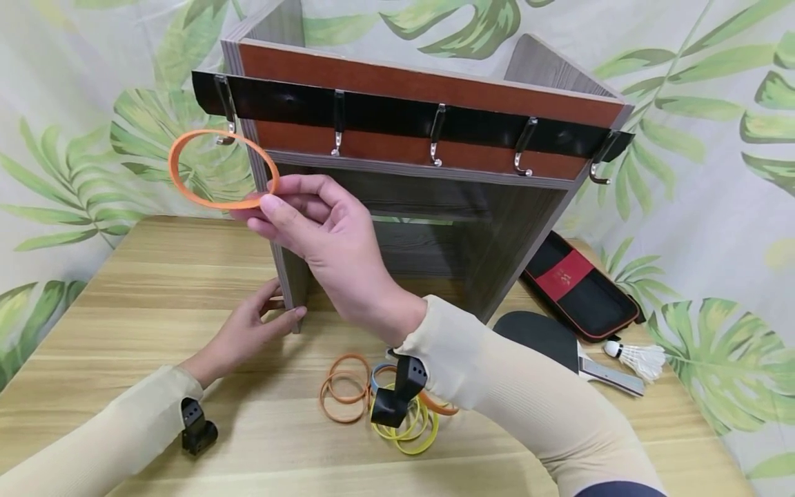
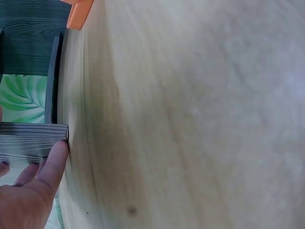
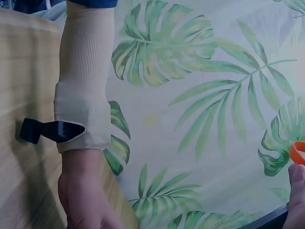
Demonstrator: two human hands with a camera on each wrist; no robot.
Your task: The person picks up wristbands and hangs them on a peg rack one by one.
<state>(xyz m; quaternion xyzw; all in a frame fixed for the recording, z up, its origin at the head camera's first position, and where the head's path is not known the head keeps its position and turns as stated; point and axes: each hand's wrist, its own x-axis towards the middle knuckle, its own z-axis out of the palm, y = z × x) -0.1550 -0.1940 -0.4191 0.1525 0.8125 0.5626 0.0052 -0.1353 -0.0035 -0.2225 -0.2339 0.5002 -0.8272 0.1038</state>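
My right hand [image 1: 335,238] pinches an orange rubber wristband [image 1: 179,181] between thumb and fingers. It holds the band up in front of the left end of a black hook strip [image 1: 385,114], close to the leftmost metal hook [image 1: 225,103]. In the right wrist view only part of the orange band [image 3: 298,152] and a thumb show at the right edge. Low down, my left hand [image 1: 245,331] grips the foot of the grey wooden rack's left side panel [image 1: 287,276], thumb at its front edge. The left wrist view shows these fingers [image 2: 53,167] against the panel [image 2: 33,133].
Several orange, yellow and blue bands [image 1: 348,390] lie on the table [image 1: 186,276], partly under my right forearm. Right of the rack [image 1: 528,228] are a black-and-red case [image 1: 596,297], a table tennis bat [image 1: 540,338] and a shuttlecock [image 1: 642,360]. Leaf-patterned cloth [image 1: 702,207] hangs behind.
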